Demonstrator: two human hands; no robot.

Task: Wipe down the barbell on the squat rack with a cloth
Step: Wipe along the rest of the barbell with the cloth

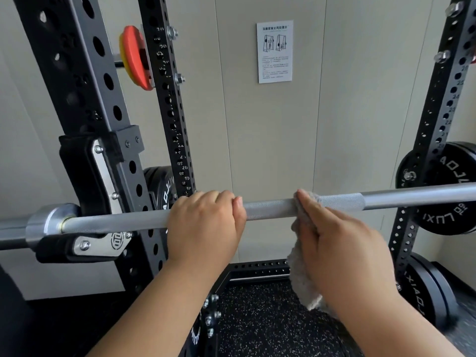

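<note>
Head view, notes from the remote desk.

Count: one barbell [270, 208], one cloth [301, 276], two bare hands. The bar runs across the frame at chest level. Its left end sits in a J-hook [98, 243] on the near left upright [77, 73], with the sleeve collar [49, 222] just outside the hook.

Left hand [203, 222]: fingers curled over the top of the bar and clamped round the knurled shaft, just right of the left uprights.

Right hand [342, 243]: on the bar, apart from the left. Its fingers lie close together and nearly straight, pressing the grey cloth onto the shaft. The thumb is hidden, so I cannot tell whether it pinches. The rest of the cloth hangs below the bar under the palm.

Uprights: three in sight, counting the rear left upright [164, 99] and the right upright [438, 119].

Plates: one red plate [134, 57] high on the left. One black plate [159, 184] is half hidden behind the left uprights. Another black plate [448, 189] sits on the right, crossed by the bar, and there are more low on the right [425, 292], number unclear.

One printed notice [275, 51] on the wall, and a speckled floor [257, 318] below.
</note>
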